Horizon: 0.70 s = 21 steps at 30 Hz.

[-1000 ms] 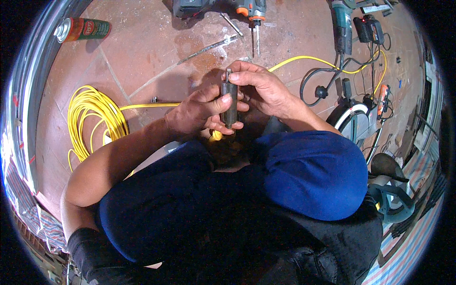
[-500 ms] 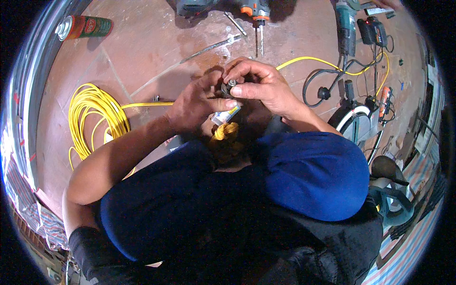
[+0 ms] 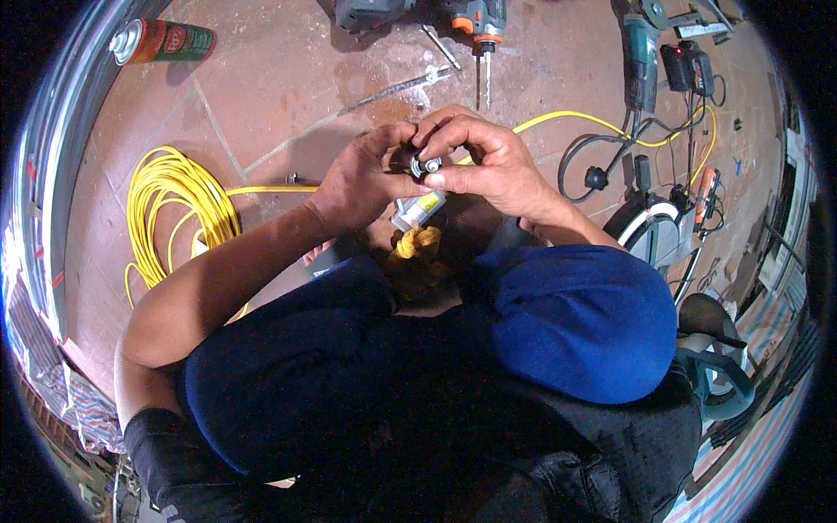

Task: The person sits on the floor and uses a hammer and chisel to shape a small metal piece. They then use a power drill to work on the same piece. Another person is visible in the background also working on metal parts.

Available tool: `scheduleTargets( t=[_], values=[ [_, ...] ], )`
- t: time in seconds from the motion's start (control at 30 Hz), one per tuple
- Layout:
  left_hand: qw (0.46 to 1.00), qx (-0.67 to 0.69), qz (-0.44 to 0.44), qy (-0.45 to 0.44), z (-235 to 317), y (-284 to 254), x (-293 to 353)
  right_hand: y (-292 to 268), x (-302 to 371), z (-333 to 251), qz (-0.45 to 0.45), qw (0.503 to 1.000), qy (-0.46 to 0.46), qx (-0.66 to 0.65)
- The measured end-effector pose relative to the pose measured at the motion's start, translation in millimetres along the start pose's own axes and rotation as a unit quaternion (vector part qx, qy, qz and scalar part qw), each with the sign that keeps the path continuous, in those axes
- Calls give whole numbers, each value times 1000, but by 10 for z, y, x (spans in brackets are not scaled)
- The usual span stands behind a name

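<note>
In front of my body, both hands meet at a small dark round metal part (image 3: pixel 419 166) with a shiny end. My left hand (image 3: pixel 353 179) has thumb and fingers closed on its left side. On the other side my right hand (image 3: pixel 493 161) pinches the part between thumb and curled fingers. The fingers hide much of it, so I cannot tell its exact kind. Just below the hands is a small whitish bottle (image 3: pixel 420 210) with a yellow patch on its label. A bunched yellow-orange cloth (image 3: pixel 415 247) lies right under the bottle.
Yellow cable (image 3: pixel 174 205) lies coiled at left, its line running right behind my hands. A spray can (image 3: pixel 166 43) lies far left. Ahead are a drill (image 3: pixel 479 26) and a metal rod (image 3: pixel 392 91). An angle grinder (image 3: pixel 642 65) and black cords (image 3: pixel 571 161) are at right.
The metal part has turned between my fingers, its shiny end now facing more to the right. My left fingers have curled closer round it. The whole view has shifted slightly.
</note>
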State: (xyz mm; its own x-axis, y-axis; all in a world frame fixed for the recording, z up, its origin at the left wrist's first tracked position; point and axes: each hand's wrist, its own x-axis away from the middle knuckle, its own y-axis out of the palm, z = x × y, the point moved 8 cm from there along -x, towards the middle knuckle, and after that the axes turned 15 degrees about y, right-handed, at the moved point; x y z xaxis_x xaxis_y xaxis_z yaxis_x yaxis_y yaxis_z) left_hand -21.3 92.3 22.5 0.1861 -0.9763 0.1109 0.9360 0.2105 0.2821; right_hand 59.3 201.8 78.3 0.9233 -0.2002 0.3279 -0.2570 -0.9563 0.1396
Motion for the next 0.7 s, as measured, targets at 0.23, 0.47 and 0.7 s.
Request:
scheduleTargets(
  t=[0.23,0.47,0.7],
  values=[
    [999,-9,-1,52,88,11,-22,1,-5,39,-2,1000,19,-23],
    [998,6,-15,65,205,67,-41,5,7,90,7,998,45,-48],
    [998,15,-47,-25,79,129,-13,17,14,49,8,999,32,1]
  ],
)
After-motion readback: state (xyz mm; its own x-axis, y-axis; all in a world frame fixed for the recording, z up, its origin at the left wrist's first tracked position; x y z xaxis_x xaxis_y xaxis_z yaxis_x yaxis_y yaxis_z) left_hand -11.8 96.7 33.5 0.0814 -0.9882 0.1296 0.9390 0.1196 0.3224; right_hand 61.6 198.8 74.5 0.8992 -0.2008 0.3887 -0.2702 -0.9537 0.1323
